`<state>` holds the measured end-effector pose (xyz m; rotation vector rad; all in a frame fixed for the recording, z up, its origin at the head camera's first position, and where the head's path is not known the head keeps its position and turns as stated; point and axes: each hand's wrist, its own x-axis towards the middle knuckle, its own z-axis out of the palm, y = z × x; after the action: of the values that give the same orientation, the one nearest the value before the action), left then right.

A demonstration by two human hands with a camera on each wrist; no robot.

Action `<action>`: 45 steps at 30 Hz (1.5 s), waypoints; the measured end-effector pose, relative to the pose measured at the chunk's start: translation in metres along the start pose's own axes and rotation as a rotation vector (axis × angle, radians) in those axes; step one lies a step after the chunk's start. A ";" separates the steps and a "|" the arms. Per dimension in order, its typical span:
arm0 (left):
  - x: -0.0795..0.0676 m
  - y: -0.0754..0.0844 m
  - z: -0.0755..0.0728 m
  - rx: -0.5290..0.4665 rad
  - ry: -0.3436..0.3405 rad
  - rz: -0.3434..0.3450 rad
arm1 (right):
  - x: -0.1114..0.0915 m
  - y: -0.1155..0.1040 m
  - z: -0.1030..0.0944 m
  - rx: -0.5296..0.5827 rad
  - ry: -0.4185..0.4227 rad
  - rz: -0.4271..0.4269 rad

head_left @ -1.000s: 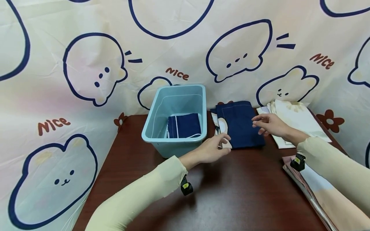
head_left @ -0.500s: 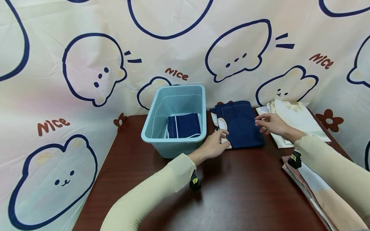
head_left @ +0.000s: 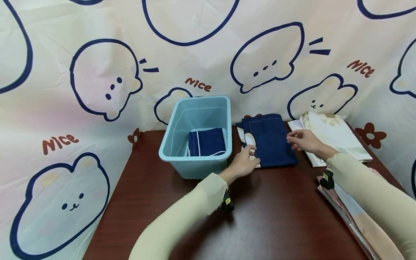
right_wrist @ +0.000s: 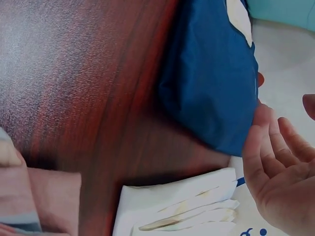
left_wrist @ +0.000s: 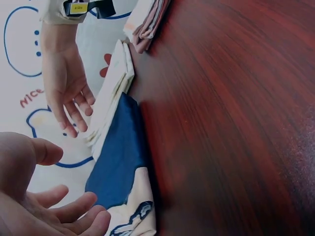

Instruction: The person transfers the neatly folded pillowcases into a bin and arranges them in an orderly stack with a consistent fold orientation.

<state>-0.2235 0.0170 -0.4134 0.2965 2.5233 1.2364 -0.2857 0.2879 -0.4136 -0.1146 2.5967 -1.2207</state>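
A folded navy cloth [head_left: 273, 142] with a cream patterned strip along its left side lies on the table near the back. My left hand [head_left: 243, 163] hovers at its near left corner, thumb and fingers spread apart and nothing between them. Over the cloth's right edge is my right hand [head_left: 307, 141], fingers loosely bent and holding nothing. In the left wrist view the cloth [left_wrist: 118, 152] lies beyond the fingertips of my left hand [left_wrist: 44, 206]. The right wrist view has my right hand [right_wrist: 288, 182] beside the blue fabric [right_wrist: 211, 83].
A light blue plastic tub [head_left: 198, 168] stands left of the cloth, with a folded navy piece [head_left: 211, 141] inside. Folded white fabric [head_left: 341, 133] lies at the back right. A pink and pale folded stack [head_left: 364, 220] is under the right forearm. A printed curtain hangs behind the table.
My left forearm has swung to the right, and the left hand has shifted slightly at the cloth's corner. The right hand has moved slightly right. The cloths and tub stay put.
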 end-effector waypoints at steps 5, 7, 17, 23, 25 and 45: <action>0.009 -0.002 0.004 -0.031 0.030 -0.048 | 0.002 0.007 0.000 -0.015 0.001 0.021; 0.012 -0.003 0.005 -0.038 0.048 -0.067 | 0.004 0.008 0.000 -0.019 0.002 0.027; 0.023 -0.012 0.009 -0.011 0.082 -0.093 | 0.013 0.012 0.002 -0.060 0.008 0.040; 0.029 -0.014 0.010 0.020 0.090 -0.104 | 0.016 0.014 0.005 -0.052 -0.013 0.071; 0.031 -0.015 0.011 0.021 0.084 -0.116 | 0.016 0.016 0.005 -0.040 -0.025 0.084; 0.041 -0.022 0.015 -0.156 0.046 -0.227 | 0.020 0.027 0.010 0.032 -0.112 0.161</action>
<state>-0.2571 0.0275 -0.4473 -0.0539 2.4000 1.3499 -0.3015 0.2944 -0.4446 0.0317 2.4373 -1.1630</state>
